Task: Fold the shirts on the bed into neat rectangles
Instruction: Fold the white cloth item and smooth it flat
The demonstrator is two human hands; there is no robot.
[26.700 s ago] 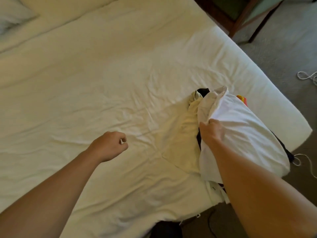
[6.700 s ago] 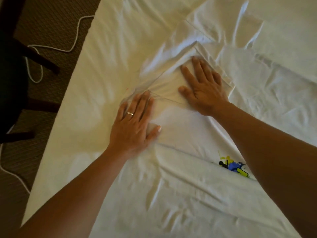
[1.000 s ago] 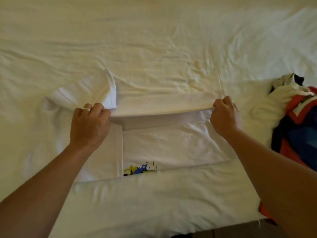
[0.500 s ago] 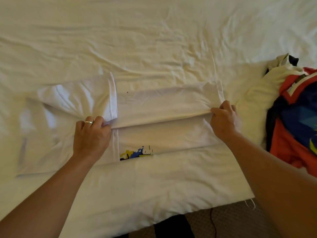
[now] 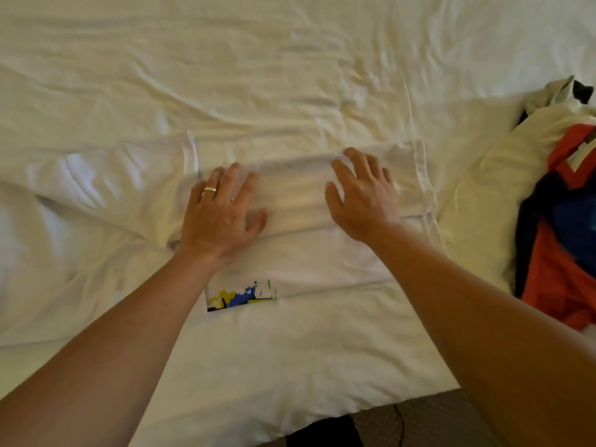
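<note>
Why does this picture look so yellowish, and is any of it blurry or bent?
Head view: warm, dim light tints the bed sheet cream, with brighter bluish patches on the white shirt at left. The right hand has smeared fingertips, and so does the pile of clothes, likely from motion. The wide lens makes both forearms swell toward the lower corners. No hard glare; shadows are soft.

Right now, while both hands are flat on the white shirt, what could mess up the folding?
1. The white shirt lies on a wrinkled bed sheet, so sliding the left hand and right hand may drag creases into the fold.
2. The sleeve part on the left is bunched and could leave the rectangle lumpy.
3. The pile of unfolded clothes sits close by and might get bumped.
</note>
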